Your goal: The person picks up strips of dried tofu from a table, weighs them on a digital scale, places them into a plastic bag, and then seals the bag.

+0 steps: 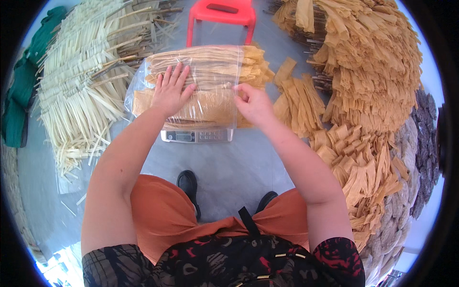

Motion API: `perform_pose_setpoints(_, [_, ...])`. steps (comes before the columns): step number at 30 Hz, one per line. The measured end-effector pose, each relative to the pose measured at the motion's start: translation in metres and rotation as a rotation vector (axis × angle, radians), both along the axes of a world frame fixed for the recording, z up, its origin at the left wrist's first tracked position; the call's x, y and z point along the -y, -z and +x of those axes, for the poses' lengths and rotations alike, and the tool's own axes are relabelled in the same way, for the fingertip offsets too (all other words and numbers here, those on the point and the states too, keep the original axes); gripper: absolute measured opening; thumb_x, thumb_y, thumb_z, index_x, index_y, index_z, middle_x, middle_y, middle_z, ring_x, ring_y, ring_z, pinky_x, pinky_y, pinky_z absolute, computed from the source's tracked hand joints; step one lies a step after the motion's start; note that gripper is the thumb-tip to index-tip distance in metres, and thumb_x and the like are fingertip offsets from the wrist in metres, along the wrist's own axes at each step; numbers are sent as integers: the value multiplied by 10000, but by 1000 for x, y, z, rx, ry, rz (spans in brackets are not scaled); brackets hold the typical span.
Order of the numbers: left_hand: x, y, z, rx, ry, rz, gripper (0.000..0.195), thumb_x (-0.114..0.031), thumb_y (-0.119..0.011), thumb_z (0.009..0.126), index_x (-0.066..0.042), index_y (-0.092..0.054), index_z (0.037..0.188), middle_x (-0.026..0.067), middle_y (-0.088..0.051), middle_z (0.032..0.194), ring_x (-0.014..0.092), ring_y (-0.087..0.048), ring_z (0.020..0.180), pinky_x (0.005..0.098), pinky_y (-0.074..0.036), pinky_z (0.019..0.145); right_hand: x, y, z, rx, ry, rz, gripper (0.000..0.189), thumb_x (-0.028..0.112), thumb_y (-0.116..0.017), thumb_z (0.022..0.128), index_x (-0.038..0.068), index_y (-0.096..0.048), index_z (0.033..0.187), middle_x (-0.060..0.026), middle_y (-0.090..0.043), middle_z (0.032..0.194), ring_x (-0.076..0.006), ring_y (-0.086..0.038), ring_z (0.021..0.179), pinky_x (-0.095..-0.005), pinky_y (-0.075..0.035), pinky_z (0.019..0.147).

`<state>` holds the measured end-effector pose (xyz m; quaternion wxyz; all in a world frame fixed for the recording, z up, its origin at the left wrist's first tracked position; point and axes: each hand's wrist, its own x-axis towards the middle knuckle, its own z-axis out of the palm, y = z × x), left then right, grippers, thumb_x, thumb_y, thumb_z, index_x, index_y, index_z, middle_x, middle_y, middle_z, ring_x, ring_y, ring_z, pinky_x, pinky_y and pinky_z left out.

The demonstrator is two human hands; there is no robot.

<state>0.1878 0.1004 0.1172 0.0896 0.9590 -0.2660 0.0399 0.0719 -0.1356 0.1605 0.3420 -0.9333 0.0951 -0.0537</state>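
Note:
A clear plastic bag lies across a digital scale, with stacked tan, folded sheets inside it, perhaps dried tofu skin. Some frilled sheet ends stick out of its mouth on the right. My left hand rests flat on top of the bag, fingers spread. At the bag's right edge, my right hand pinches the plastic between thumb and curled fingers. Most of the scale is hidden under the bag; its front panel with keys shows.
A red plastic stool stands beyond the bag. Pale strips on sticks are heaped at left. Large piles of tan sheets fill the right, with loose sheets between them and the bag. Green cloth-like material lies far left.

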Motion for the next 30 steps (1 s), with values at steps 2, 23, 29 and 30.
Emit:
perform_pose_setpoints(2, [0,-4,2,-37,4,5,685,-581,-309,954,-211,-203,1519,52,-135,1589,279,-84,1466,465,-69,1174,-6,-17,4,146,45,-129,274,238,-589,853,174,-630,1116,-98,-662,975,-296,-635,852,-394,-494,774])
perform_pose_setpoints(23, [-3,-16,11,138,-49,-23,728,-648,-398,907,-258,-255,1504,35,-198,1575,274,-106,1465,606,-37,1128,81,-10,5,190,-76,-159,512,424,-462,956,167,-439,1399,-123,-348,1492,-311,-358,1355,-391,-311,1107])
perform_pose_setpoints(29, [34,-23,-10,67,54,-29,717,-622,-419,914,-268,-234,1509,29,-172,1583,279,-112,1464,607,-34,1128,206,-13,-107,101,58,-244,445,366,-568,919,121,-556,1291,-118,-521,1353,-279,-515,1209,-358,-416,1009])
perform_pose_setpoints(30, [44,-24,-14,5,79,21,702,-602,-419,923,-269,-227,1511,26,-159,1586,276,-110,1465,605,-40,1128,231,-3,-130,31,214,-134,432,357,-579,902,121,-579,1264,-132,-583,1253,-276,-559,1151,-356,-443,968])
